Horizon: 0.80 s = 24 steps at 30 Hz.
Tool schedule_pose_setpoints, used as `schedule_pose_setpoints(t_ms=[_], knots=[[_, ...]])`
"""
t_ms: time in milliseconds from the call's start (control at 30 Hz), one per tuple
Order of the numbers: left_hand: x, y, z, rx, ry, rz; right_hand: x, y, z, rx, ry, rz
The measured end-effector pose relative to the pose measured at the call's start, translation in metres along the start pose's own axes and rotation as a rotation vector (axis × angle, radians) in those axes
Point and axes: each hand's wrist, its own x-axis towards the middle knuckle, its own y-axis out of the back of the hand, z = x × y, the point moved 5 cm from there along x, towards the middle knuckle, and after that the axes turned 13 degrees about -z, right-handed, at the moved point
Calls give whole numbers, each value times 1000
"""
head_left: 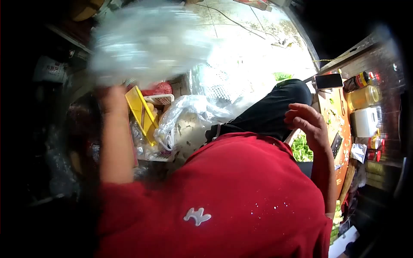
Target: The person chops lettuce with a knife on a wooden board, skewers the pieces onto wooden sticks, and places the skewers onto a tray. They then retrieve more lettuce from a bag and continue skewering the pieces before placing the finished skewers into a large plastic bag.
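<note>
My left hand [114, 98] is raised at the upper left, and its fingers are smeared by motion. From it spreads a pale, see-through plastic bag [148, 41], badly blurred, which the hand appears to grip. Just below and beside that hand, a yellow plastic frame like a vegetable slicer [144, 117] leans in a white basket [165, 155]. A crumpled clear plastic bag [189, 105] hangs over the basket's side. My right hand [307, 122] is held above my right thigh, fingers loosely bent and apart, with nothing seen in it.
On the right, a wooden table [341, 170] carries a phone [328, 81], and near it stand a jar of yellow liquid [362, 99], a white jug [364, 122] and several red-lidded jars. Green leaves [302, 149] lie below my right hand. A red bag [157, 89] sits behind the basket.
</note>
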Motion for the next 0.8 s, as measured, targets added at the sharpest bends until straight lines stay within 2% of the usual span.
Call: schedule_pose_setpoints(t_ms=[67, 100, 133, 167, 233, 267, 333, 400, 467, 533, 567, 600, 667, 733, 800], knots=[[34, 131, -30, 399, -251, 546, -2, 13, 18, 40, -51, 72], [47, 197, -66, 435, -251, 641, -1, 17, 28, 54, -91, 108], [46, 251, -109, 565, -134, 791, 0, 19, 37, 56, -92, 95], [46, 307, -179, 708, -44, 795, -1, 22, 49, 81, -138, 134], [-5, 318, -222, 782, 388, 417, -3, 22, 60, 124, -180, 190], [-3, 345, -342, 1286, 250, 75, -6, 20, 62, 171, -190, 190], [-50, 294, -351, 1104, 842, -303, -11, 16, 66, 180, -207, 162], [-85, 216, -303, 972, 1164, -639, -17, 16, 71, 165, -248, 147], [-89, 182, -247, 777, 1264, -777, -20, 16, 77, 184, -273, 43], [-67, 210, -251, 315, 1160, -574, -24, 15, 75, 172, -292, 49], [-52, 219, -240, 38, 1254, -819, -25, 14, 75, 175, -302, 70], [-42, 226, -219, 44, 1254, -845, -25, 13, 76, 181, -308, 89], [-22, 249, -204, 227, 1414, -795, -27, 13, 82, 174, -296, 102], [24, 269, -204, 673, 1212, -767, -29, 9, 85, 240, -295, 107], [78, 236, -161, 1626, 457, -833, -30, 3, 85, 245, -320, 101]])
